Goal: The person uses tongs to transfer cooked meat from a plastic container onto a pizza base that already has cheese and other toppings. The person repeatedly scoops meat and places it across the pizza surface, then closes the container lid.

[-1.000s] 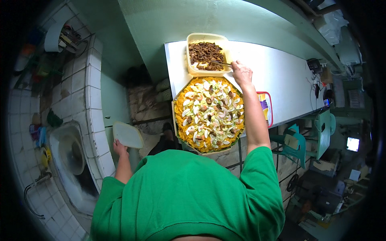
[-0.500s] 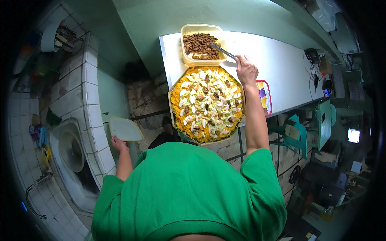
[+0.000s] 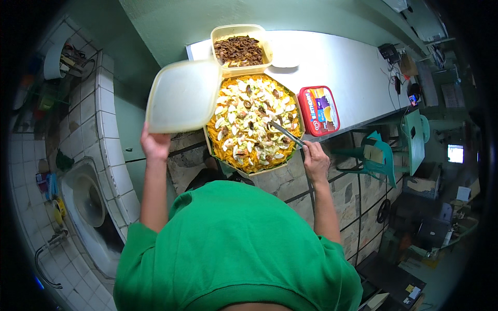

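A pale plastic lid (image 3: pixel 182 96) is being held raised in the clenched left hand (image 3: pixel 154 144) beside the tabletop's (image 3: pixel 358 67) left edge, while a metal utensil (image 3: pixel 286 133), grasped by the right hand (image 3: pixel 315 161), is best being kept level over the noodle tray (image 3: pixel 252 122) at the near edge, avoiding spills.

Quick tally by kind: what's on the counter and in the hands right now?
Trays of noodles: 1
Open tubs of brown topping: 1
Closed red-lidded tubs: 1
Loose lids: 1, held up in the left hand
Spoons: 1, in the right hand
Total: 5
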Tool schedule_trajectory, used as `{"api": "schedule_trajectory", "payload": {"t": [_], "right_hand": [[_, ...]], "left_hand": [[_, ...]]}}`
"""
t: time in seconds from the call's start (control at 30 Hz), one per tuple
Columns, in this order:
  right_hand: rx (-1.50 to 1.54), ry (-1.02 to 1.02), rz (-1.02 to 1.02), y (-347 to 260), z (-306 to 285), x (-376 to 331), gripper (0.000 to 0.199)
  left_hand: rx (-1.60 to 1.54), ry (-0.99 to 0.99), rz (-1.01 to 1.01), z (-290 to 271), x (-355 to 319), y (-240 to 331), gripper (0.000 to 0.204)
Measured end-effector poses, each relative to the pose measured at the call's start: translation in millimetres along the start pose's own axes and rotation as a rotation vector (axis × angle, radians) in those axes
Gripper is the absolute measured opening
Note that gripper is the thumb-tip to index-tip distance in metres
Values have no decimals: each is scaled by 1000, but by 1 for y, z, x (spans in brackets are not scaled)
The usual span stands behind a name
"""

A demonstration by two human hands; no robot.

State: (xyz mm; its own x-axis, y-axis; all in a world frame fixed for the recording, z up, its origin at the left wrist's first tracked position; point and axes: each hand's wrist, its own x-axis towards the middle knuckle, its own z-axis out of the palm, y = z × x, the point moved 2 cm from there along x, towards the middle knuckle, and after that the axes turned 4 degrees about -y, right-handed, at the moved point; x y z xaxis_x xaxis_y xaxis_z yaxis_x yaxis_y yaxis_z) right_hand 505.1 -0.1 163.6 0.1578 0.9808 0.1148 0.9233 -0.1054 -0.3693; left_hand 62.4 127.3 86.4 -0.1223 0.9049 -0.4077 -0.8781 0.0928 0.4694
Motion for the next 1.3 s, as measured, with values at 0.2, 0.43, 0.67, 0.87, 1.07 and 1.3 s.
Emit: {"api": "schedule_trajectory", "payload": {"t": [0.2,0.43,0.67,0.87,1.07,1.3], "right_hand": [[-99,-41,1,0,18,-6,18],[8,-71,30,11,13,5,18],[107,-160,96,16,-1,36,22],[323,42,-144,2,8,140,23],[-82,2,-123,-63,110,264,23],[-254,-12,-364,-118,172,331,13]], "left_hand": [[-128,-241,52,93,33,-18,43],[105,-8,466,26,49,23,45],[373,448,513,-111,34,25,59],[458,651,384,-187,11,8,61],[509,762,255,-222,2,-4,52],[572,768,187,-232,-5,6,45]]}}
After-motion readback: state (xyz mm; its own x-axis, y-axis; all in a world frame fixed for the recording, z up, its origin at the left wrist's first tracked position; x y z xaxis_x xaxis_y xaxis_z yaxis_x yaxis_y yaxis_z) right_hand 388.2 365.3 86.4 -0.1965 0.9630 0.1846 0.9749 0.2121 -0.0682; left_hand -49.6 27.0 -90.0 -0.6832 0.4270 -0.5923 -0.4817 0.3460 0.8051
